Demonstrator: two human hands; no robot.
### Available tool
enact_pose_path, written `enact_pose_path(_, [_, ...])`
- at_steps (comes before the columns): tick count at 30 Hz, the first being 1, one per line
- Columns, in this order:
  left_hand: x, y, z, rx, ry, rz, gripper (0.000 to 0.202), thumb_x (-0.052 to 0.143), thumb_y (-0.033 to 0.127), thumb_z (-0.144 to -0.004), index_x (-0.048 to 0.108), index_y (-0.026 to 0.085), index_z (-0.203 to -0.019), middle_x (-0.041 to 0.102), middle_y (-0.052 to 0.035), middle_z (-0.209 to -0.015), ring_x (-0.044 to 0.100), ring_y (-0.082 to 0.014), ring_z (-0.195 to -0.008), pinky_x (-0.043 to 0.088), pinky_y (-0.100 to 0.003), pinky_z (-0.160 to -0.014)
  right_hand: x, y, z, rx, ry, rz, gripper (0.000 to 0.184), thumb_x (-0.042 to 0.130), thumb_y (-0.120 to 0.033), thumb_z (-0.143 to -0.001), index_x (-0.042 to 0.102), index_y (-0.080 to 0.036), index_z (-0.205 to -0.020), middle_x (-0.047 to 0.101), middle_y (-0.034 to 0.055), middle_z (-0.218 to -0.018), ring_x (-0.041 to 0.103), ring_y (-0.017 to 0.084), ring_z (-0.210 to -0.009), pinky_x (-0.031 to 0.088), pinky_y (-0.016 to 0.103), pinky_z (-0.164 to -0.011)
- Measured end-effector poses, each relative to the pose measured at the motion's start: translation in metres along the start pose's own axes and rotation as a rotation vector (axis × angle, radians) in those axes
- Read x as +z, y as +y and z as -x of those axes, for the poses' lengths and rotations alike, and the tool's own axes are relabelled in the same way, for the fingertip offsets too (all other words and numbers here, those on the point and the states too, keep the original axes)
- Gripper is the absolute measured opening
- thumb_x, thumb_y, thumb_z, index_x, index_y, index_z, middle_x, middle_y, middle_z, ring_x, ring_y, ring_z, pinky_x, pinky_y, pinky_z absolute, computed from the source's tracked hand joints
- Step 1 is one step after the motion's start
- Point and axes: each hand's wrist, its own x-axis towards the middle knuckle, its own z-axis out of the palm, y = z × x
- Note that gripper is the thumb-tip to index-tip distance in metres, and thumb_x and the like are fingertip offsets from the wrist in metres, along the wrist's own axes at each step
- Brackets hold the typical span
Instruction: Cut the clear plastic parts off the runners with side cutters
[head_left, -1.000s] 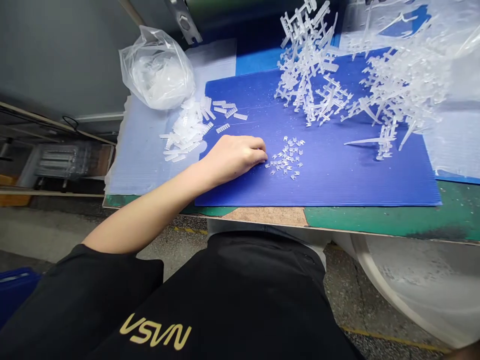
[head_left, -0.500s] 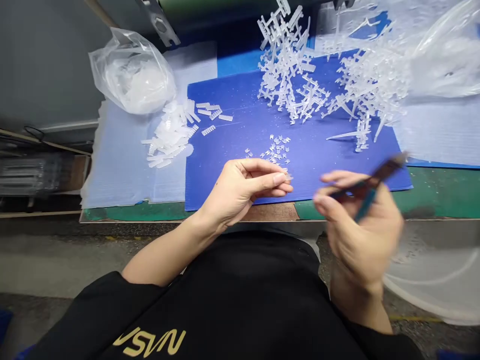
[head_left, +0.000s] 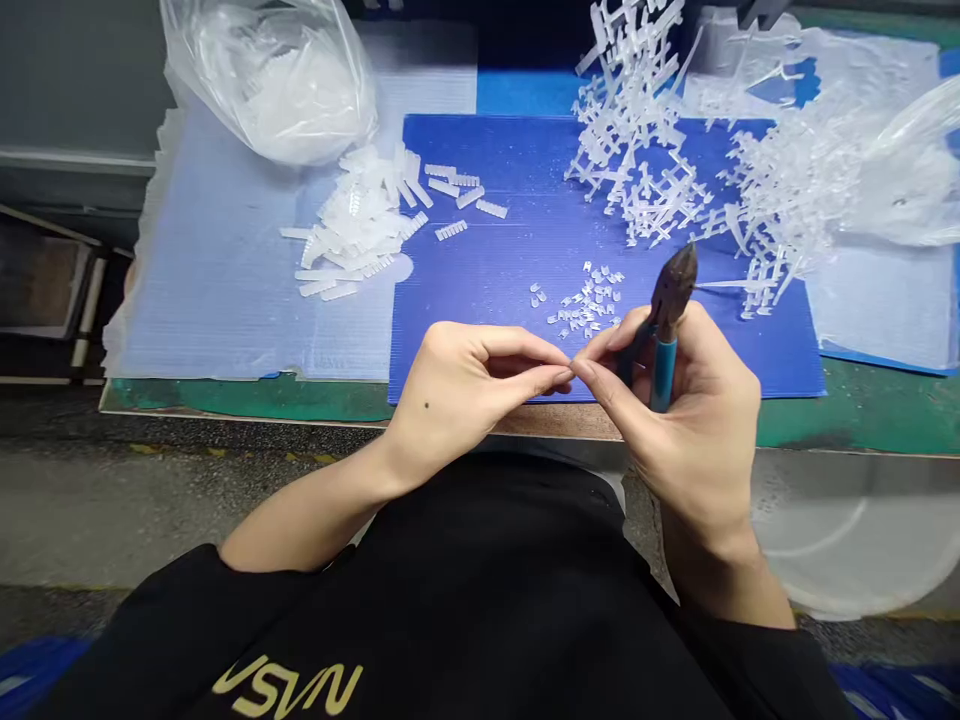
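My left hand [head_left: 487,400] is closed in a pinch over the near edge of the blue sheet. Its fingertips meet those of my right hand [head_left: 686,420], and the small clear plastic piece between them is almost wholly hidden. Tucked in my right palm is a pair of side cutters [head_left: 664,350] with teal handles, jaws pointing up and away from me. My right thumb and forefinger are pinched together in front of the tool. Just beyond the fingertips lie several tiny clear clips [head_left: 592,300].
Comb-like white strips [head_left: 360,220] are piled at left, below a clear bag [head_left: 300,100]. Branching clear plastic sprues [head_left: 637,130] heap up at the back, with another tangle [head_left: 795,180] by a bag at right. A white tub [head_left: 855,530] stands below the table edge.
My right hand has come left to meet my left fingertips, and the cutters have swung to point upward. The view has shifted, so the table's contents sit differently in frame.
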Motion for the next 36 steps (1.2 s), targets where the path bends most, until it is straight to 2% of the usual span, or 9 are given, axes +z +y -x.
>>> enact_pose_path(2, [-0.006,-0.003,-0.002,-0.017,-0.022,0.066,0.002,0.087,0.025,-0.087,0.088,0.026,-0.089,0.085,-0.0006,-0.087,0.082,-0.0159,-0.08,0.069,-0.024,-0.082,0.001,0.001,0.001,-0.031,0.023,0.02,0.015,0.077,-0.018,-0.097,0.065,-0.026,-0.101,0.072,-0.0011,-0.093,0.067,0.016,-0.079,0.058,0.032,-0.075])
enact_pose_path(4, [-0.012,-0.008,-0.005,-0.07,-0.061,0.239,0.004,0.089,0.022,-0.085,0.087,0.025,-0.087,0.084,0.0004,-0.083,0.082,-0.0136,-0.077,0.069,-0.02,-0.077,-0.002,0.002,0.004,-0.061,0.02,0.105,0.014,0.078,-0.022,-0.098,0.069,-0.026,-0.108,0.072,-0.0005,-0.095,0.067,0.016,-0.08,0.057,0.031,-0.075])
enact_pose_path(6, [-0.015,-0.015,-0.008,-0.116,-0.059,0.416,0.005,0.09,0.023,-0.084,0.086,0.024,-0.083,0.083,0.0015,-0.079,0.081,-0.012,-0.073,0.068,-0.018,-0.072,-0.007,0.004,0.008,-0.138,-0.023,0.256,0.022,0.077,-0.022,-0.098,0.072,-0.024,-0.119,0.071,0.0001,-0.093,0.065,0.015,-0.077,0.056,0.031,-0.073])
enact_pose_path(8, [-0.016,-0.02,-0.009,-0.103,-0.007,0.49,0.006,0.09,0.023,-0.084,0.085,0.024,-0.082,0.082,0.0018,-0.077,0.081,-0.0115,-0.071,0.068,-0.017,-0.07,-0.011,0.004,0.012,-0.233,-0.091,0.426,0.034,0.077,-0.018,-0.098,0.072,-0.021,-0.132,0.07,0.0015,-0.093,0.063,0.015,-0.075,0.054,0.032,-0.073])
enact_pose_path(12, [-0.012,-0.022,-0.002,0.046,0.075,0.436,0.008,0.088,0.019,-0.085,0.086,0.026,-0.083,0.082,0.0021,-0.078,0.08,-0.0112,-0.072,0.069,-0.021,-0.074,-0.011,0.003,0.02,-0.339,-0.108,0.623,0.051,0.079,-0.017,-0.095,0.068,-0.015,-0.145,0.068,0.0041,-0.096,0.064,0.017,-0.081,0.053,0.034,-0.077])
enact_pose_path(15, [-0.01,-0.021,0.001,0.162,0.087,0.377,0.014,0.087,0.015,-0.086,0.086,0.029,-0.086,0.083,0.0028,-0.083,0.08,-0.012,-0.075,0.07,-0.024,-0.074,-0.009,0.001,0.023,-0.36,-0.092,0.635,0.054,0.08,-0.015,-0.094,0.068,-0.015,-0.146,0.065,0.0025,-0.092,0.061,0.016,-0.078,0.052,0.032,-0.075])
enact_pose_path(18, [-0.01,-0.021,0.001,0.219,0.089,0.329,0.015,0.087,0.015,-0.086,0.087,0.03,-0.088,0.084,0.0032,-0.084,0.08,-0.0122,-0.074,0.07,-0.025,-0.072,-0.01,0.001,0.024,-0.358,-0.103,0.618,0.055,0.08,-0.015,-0.093,0.068,-0.015,-0.147,0.064,0.0019,-0.09,0.059,0.016,-0.076,0.052,0.031,-0.075])
enact_pose_path(28, [-0.009,-0.027,-0.001,0.267,0.114,0.262,0.018,0.087,0.014,-0.086,0.087,0.032,-0.09,0.084,0.0044,-0.088,0.081,-0.0111,-0.078,0.069,-0.024,-0.075,-0.012,0.004,0.024,-0.359,-0.102,0.664,0.053,0.078,-0.015,-0.095,0.068,-0.016,-0.147,0.063,0.0008,-0.089,0.056,0.015,-0.075,0.049,0.029,-0.073])
enact_pose_path(36, [-0.004,-0.028,-0.001,0.21,0.144,0.275,0.012,0.088,0.018,-0.086,0.086,0.03,-0.088,0.084,0.0031,-0.086,0.08,-0.0126,-0.074,0.071,-0.028,-0.074,-0.012,0.01,0.028,-0.344,-0.112,0.661,0.05,0.077,-0.015,-0.098,0.068,-0.018,-0.147,0.062,-0.0003,-0.087,0.055,0.013,-0.073,0.047,0.028,-0.072])
